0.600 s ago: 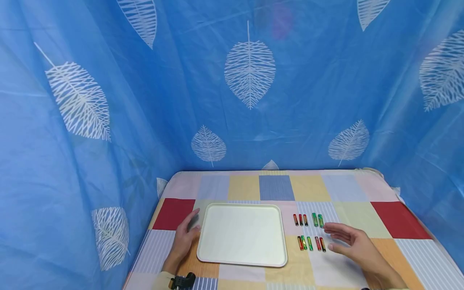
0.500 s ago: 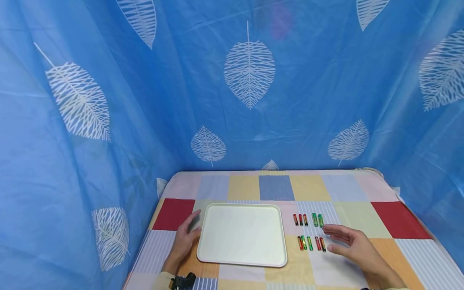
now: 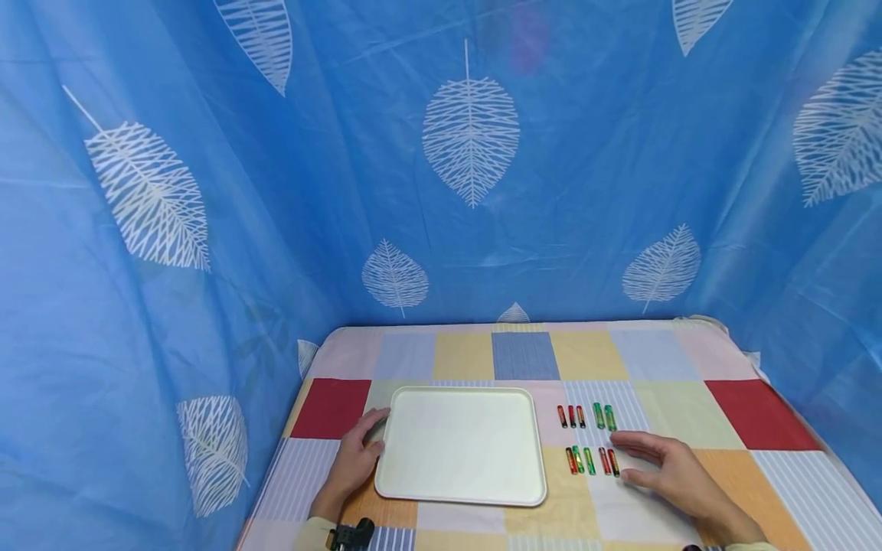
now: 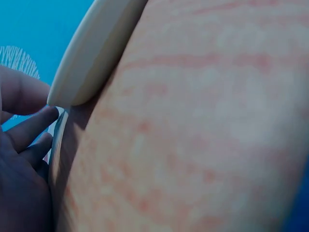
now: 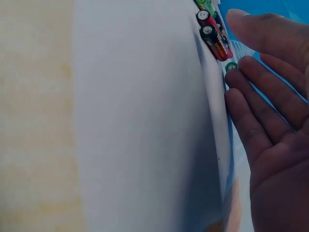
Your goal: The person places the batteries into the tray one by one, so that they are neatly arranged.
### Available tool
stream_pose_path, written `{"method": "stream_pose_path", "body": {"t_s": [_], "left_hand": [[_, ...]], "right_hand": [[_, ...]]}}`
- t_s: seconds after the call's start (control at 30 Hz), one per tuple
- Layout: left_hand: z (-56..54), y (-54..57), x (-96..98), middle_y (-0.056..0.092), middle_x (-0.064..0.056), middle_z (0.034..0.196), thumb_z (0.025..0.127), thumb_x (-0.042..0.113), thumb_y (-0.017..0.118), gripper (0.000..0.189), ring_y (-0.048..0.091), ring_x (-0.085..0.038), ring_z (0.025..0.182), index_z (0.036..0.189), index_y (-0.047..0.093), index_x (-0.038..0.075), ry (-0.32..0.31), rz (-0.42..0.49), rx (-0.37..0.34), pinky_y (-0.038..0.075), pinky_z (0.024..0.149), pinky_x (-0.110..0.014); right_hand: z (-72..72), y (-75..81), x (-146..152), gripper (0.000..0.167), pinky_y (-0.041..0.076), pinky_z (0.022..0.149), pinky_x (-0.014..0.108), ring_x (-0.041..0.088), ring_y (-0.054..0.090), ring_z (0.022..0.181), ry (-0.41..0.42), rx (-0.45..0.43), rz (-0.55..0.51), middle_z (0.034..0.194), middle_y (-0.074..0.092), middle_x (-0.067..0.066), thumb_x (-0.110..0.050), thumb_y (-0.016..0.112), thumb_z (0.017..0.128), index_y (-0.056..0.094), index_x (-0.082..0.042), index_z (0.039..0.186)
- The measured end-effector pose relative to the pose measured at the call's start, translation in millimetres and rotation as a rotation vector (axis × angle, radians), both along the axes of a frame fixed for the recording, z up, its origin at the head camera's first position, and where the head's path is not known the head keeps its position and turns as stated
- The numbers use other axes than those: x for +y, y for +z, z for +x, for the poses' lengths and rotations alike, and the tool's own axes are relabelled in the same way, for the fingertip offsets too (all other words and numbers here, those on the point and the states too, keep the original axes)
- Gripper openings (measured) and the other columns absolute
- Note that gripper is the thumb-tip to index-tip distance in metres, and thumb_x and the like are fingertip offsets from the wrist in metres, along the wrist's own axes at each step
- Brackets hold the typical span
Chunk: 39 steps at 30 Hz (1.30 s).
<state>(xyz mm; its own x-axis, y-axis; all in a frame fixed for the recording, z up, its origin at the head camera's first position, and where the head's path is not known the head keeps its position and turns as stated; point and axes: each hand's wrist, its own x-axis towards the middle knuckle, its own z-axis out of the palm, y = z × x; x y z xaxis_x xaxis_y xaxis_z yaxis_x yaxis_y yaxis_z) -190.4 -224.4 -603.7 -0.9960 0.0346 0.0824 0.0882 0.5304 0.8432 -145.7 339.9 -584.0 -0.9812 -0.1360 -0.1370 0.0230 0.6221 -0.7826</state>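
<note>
A white rectangular tray (image 3: 460,444) lies flat on the patchwork tablecloth. My left hand (image 3: 353,464) is at its left side, thumb and fingertips right at the rim; in the left wrist view the tray's edge (image 4: 91,53) overlaps the fingers. To the right of the tray, small batteries form two rows. The back row has red batteries (image 3: 572,416) beside green batteries (image 3: 605,417); the front row mixes green ones (image 3: 589,461) with red ones (image 3: 613,463). Just right of them hovers my right hand (image 3: 671,472), fingers extended and thumb apart, holding nothing.
Squares of several colours make up the tablecloth (image 3: 462,357). Blue curtains with white leaf prints (image 3: 537,252) enclose the table at the back and both sides.
My left hand has moved right, bringing its fingers to the tray's rim. The right hand has shifted slightly downward and left. Tray and batteries keep their places.
</note>
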Motion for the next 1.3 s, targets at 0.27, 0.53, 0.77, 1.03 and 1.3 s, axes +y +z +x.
{"method": "stream_pose_path", "body": {"t_s": [0.27, 0.53, 0.77, 1.03, 1.3], "left_hand": [[1.3, 1.0, -0.8, 0.049, -0.031, 0.164, 0.097, -0.008, 0.061, 0.054, 0.041, -0.054, 0.157, 0.149, 0.067, 0.005, -0.016, -0.044, 0.026, 0.03, 0.128, -0.073], [0.0, 0.8, -1.6, 0.05, -0.032, 0.164, 0.096, -0.01, 0.06, 0.054, 0.041, -0.054, 0.157, 0.148, 0.067, 0.003, -0.022, -0.047, 0.034, 0.03, 0.128, -0.073], [2.1, 0.4, -0.6, 0.049, -0.031, 0.164, 0.097, -0.009, 0.061, 0.053, 0.041, -0.054, 0.157, 0.148, 0.067, 0.004, -0.02, -0.043, 0.029, 0.031, 0.127, -0.072], [2.4, 1.4, 0.8, 0.049, -0.031, 0.165, 0.097, -0.007, 0.061, 0.053, 0.042, -0.055, 0.156, 0.149, 0.067, 0.005, -0.023, -0.041, 0.026, 0.032, 0.126, -0.073], [-0.1, 1.6, 1.0, 0.05, -0.031, 0.164, 0.096, -0.009, 0.061, 0.054, 0.042, -0.054, 0.156, 0.148, 0.067, 0.005, -0.017, -0.048, 0.035, 0.032, 0.127, -0.073]], "right_hand": [[-1.8, -3.6, -3, 0.065, 0.051, 0.098, 0.009, 0.003, 0.067, 0.122, 0.022, 0.036, 0.041, 0.14, 0.076, 0.003, -0.033, 0.095, 0.084, 0.074, -0.014, 0.142], [-0.5, -2.9, -8, 0.056, 0.051, 0.101, 0.014, 0.013, 0.067, 0.125, 0.015, 0.062, 0.141, 0.137, 0.077, -0.001, -0.032, 0.095, 0.083, 0.078, -0.021, 0.136], [2.6, -2.6, -13, 0.048, 0.059, 0.103, 0.029, 0.023, 0.07, 0.124, 0.024, 0.118, 0.203, 0.133, 0.078, -0.001, -0.026, 0.094, 0.084, 0.081, -0.023, 0.13], [2.2, -6.0, -16, 0.048, 0.057, 0.1, 0.024, 0.019, 0.07, 0.122, 0.008, 0.154, 0.252, 0.131, 0.079, -0.004, -0.025, 0.095, 0.081, 0.082, -0.027, 0.128], [1.3, -4.5, -16, 0.048, 0.058, 0.098, 0.026, 0.017, 0.07, 0.12, 0.015, 0.172, 0.268, 0.131, 0.079, -0.004, -0.023, 0.094, 0.082, 0.082, -0.026, 0.128]]}}
